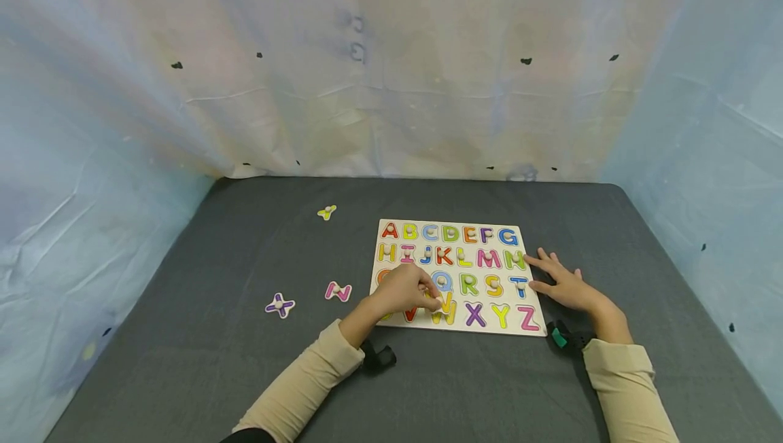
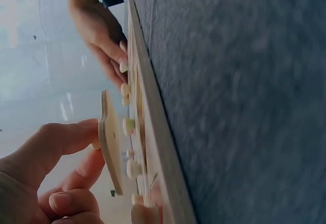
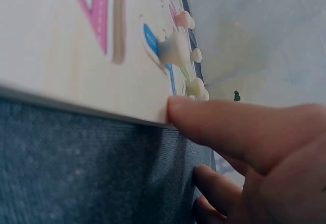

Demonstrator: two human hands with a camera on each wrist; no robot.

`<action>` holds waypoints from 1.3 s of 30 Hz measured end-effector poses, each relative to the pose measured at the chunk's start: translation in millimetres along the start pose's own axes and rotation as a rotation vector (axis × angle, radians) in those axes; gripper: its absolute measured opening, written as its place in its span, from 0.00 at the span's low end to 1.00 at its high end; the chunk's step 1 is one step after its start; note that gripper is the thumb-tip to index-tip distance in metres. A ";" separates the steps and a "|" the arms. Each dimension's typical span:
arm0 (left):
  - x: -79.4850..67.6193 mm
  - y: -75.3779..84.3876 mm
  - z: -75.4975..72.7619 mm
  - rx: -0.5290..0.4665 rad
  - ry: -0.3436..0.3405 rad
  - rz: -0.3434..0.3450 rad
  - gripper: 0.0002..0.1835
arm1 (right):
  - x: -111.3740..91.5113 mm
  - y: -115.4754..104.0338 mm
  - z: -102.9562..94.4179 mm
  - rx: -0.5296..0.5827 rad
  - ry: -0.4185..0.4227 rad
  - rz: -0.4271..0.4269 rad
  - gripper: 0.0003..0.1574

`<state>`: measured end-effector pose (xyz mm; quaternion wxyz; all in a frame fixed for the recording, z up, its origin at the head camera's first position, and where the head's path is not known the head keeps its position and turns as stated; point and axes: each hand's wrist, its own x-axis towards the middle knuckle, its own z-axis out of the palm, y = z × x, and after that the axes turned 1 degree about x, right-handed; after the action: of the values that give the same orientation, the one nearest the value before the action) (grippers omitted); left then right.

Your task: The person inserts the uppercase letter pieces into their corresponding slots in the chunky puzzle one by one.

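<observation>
My left hand [image 1: 406, 290] pinches a thin wooden letter piece [image 2: 111, 142] by its knob. The piece is tilted just above the lower row of the alphabet puzzle board [image 1: 483, 328], over the yellow W place. It shows edge-on in the left wrist view, so its letter cannot be read there. My right hand [image 1: 569, 285] lies at the board's right edge with fingers spread. In the right wrist view a fingertip [image 3: 178, 112] touches the board's edge near the knobbed blue T [image 3: 170, 51].
Left of the board lie a purple X piece [image 1: 279, 305], a pink N- or Z-shaped piece [image 1: 338, 291] and, farther back, a yellow Y piece [image 1: 327, 212]. Knobbed letters fill the upper rows. Pale sheets [image 1: 391, 90] enclose the grey table [image 1: 245, 246].
</observation>
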<state>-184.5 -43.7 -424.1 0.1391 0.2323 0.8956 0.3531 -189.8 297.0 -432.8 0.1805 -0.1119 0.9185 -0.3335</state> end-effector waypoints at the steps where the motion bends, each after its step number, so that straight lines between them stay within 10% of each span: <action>1: -0.1 0.2 0.9 -0.003 -0.008 0.005 0.03 | 0.2 -0.1 -0.1 -0.002 0.000 0.000 0.46; 39: -2.9 -0.3 10.4 0.026 -0.072 0.003 0.06 | -0.5 1.5 -0.4 -0.005 -0.003 -0.010 0.46</action>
<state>-177.8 -39.5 -431.5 0.1675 0.2481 0.8941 0.3331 -189.7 298.5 -433.4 0.1800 -0.1175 0.9186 -0.3317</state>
